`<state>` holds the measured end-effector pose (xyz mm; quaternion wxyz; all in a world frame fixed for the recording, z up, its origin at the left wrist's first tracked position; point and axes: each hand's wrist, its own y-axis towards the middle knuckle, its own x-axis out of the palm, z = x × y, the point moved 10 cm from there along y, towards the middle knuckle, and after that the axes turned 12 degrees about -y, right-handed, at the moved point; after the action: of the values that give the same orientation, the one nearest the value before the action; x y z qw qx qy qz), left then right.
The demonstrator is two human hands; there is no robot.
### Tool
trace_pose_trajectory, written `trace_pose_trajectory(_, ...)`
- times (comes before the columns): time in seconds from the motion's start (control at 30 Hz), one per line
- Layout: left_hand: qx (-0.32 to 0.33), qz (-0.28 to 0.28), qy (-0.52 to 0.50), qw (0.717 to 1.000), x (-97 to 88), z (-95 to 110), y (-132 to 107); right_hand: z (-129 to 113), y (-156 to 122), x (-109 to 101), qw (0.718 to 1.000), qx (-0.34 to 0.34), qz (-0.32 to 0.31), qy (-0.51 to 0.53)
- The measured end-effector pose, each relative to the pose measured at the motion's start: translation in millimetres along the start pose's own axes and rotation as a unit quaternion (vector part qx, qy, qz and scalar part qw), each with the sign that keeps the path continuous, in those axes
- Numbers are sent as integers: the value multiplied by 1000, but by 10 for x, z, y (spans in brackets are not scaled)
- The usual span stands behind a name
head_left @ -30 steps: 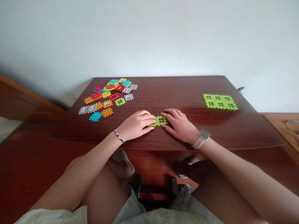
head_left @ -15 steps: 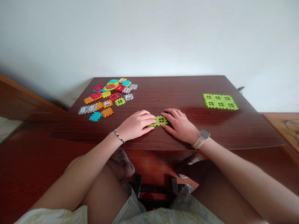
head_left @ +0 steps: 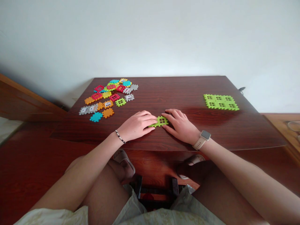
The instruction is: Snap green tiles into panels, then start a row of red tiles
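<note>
Near the front edge of the table, green interlocking tiles (head_left: pixel 162 120) with a window cut-out lie flat between my hands. My left hand (head_left: pixel 137 124) grips their left end, fingers on top and thumb at the near side, hiding much of that part. Around the right end, the fingers and thumb of my right hand (head_left: pixel 181 125) close on the far and near edges. Whether the tiles are fully locked together I cannot tell. Farther right lies a green panel (head_left: pixel 221 102) of several joined window tiles.
Loose tiles in several colours are heaped at the table's left, among them a blue tile (head_left: pixel 96 117), an orange tile (head_left: pixel 108 112) and a green window tile (head_left: pixel 120 102). The dark wooden table (head_left: pixel 168 90) stands against a white wall (head_left: pixel 150 37).
</note>
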<state>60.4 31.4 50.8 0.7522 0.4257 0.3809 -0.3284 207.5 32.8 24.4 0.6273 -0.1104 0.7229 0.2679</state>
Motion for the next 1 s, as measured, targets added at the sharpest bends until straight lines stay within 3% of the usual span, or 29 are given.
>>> trace_pose_trajectory(1.0, -7, -7, 4, 1000, 38, -10, 2, -3, 6, -5, 1000, 0, 4, 8)
